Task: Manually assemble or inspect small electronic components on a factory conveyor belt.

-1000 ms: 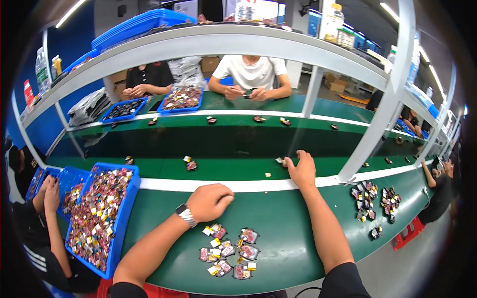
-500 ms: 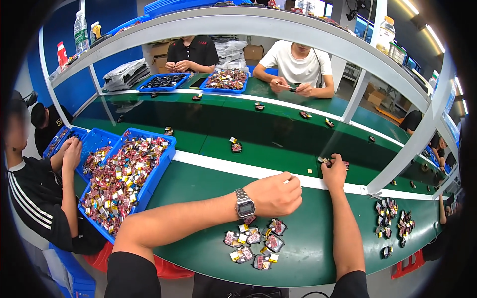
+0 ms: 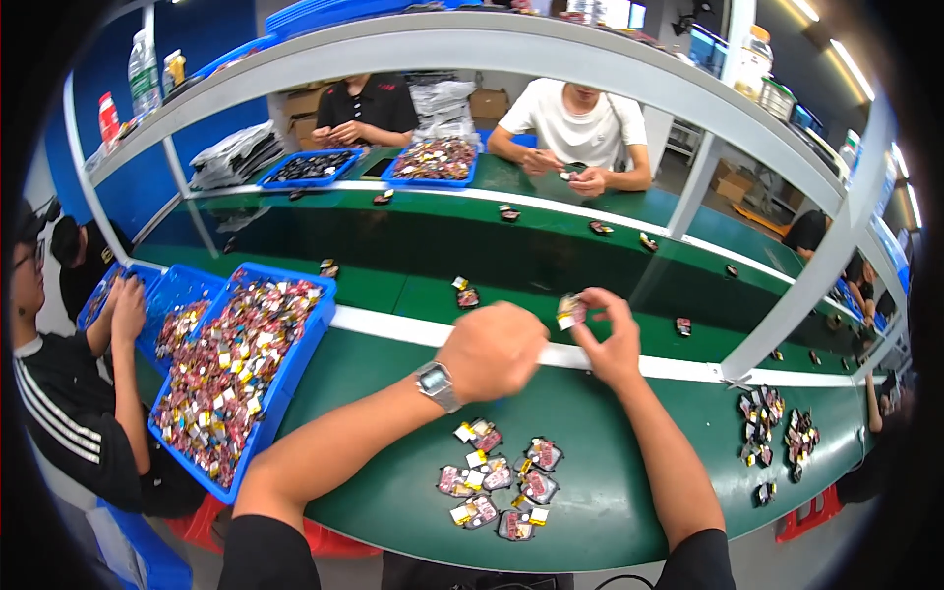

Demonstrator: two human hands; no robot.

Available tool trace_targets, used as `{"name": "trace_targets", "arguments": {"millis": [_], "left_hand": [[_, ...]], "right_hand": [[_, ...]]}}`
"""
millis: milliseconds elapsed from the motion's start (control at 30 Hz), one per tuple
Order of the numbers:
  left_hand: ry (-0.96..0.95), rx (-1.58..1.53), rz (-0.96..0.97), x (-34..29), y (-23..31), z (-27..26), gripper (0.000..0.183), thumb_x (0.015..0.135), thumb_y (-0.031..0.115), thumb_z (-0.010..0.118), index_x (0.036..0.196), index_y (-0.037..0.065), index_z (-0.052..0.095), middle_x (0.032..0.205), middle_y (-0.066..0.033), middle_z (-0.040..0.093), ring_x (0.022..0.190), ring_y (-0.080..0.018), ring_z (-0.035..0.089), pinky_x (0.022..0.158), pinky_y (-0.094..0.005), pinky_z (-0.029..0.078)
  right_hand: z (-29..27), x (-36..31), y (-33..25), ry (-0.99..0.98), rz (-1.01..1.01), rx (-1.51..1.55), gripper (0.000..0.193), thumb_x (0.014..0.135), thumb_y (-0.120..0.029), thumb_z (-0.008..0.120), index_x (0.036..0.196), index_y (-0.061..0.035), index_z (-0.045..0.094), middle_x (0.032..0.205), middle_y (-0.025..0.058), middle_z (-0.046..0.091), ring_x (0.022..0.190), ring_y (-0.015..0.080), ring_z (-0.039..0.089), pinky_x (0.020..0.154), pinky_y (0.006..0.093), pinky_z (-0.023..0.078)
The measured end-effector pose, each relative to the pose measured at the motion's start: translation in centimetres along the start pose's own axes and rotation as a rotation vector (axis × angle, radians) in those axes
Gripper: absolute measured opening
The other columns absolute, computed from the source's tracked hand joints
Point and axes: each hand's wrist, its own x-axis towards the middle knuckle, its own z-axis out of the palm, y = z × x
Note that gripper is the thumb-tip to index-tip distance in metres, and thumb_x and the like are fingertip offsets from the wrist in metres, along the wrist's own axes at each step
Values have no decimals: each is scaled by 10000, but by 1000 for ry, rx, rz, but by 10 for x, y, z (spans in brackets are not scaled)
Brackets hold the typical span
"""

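My right hand (image 3: 612,340) pinches a small circuit-board assembly (image 3: 569,312) with a yellow-and-white battery, holding it over the white edge strip (image 3: 398,328) of the conveyor. Close by on its left, my left hand (image 3: 495,351), with a watch at the wrist, is curled closed and slightly blurred; whatever its fingers hold is hidden. Below it on the green worktop (image 3: 600,472) lie several black-cased board assemblies (image 3: 497,474) in a loose cluster. Another assembly (image 3: 467,297) sits on the green belt (image 3: 418,287), just beyond my left hand.
A blue bin (image 3: 317,320) heaped with small boards and batteries stands at left, beside a co-worker (image 3: 64,413). More assemblies (image 3: 759,423) lie in groups at right. A white shelf beam (image 3: 452,41) crosses overhead; a slanted post (image 3: 796,300) rises at right. Two people sit across the belt.
My right hand has lifted off the belt and come left with the assembly. My left hand has shifted left and slightly nearer. An additional assembly shows at the top of the cluster.
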Motion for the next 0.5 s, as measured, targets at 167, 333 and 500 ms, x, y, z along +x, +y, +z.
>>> {"name": "trace_targets", "arguments": {"millis": [167, 333, 500], "left_hand": [[-338, -1078, -1012, -43, -46, 21, 362, 1045, 316, 468, 1239, 33, 583, 1026, -43, 646, 774, -96, 602, 651, -223, 510], [-404, -1437, -1093, -52, -43, 17, 359, 1052, 238, 459, 1336, 26, 518, 1118, -84, 643, 906, -132, 632, 745, -284, 553], [-189, -1493, -1152, -52, -33, 21, 355, 1036, 134, 465, 1380, 51, 464, 1204, -119, 616, 1073, -205, 646, 936, -374, 563]], "right_hand": [[17, -9, -38, -366, -151, 160, 533, 785, -25, 724, 1288, -53, 548, 1212, 129, 599, 1152, 316, 547, 997, 399, 446], [18, -8, -47, -487, -151, 119, 565, 782, 23, 720, 1311, -66, 543, 1216, 106, 615, 1175, 315, 529, 1012, 405, 446], [30, -14, -65, -200, -64, -52, 361, 822, -72, 704, 1178, -66, 639, 1094, 98, 630, 1060, 302, 585, 911, 394, 495]]}}
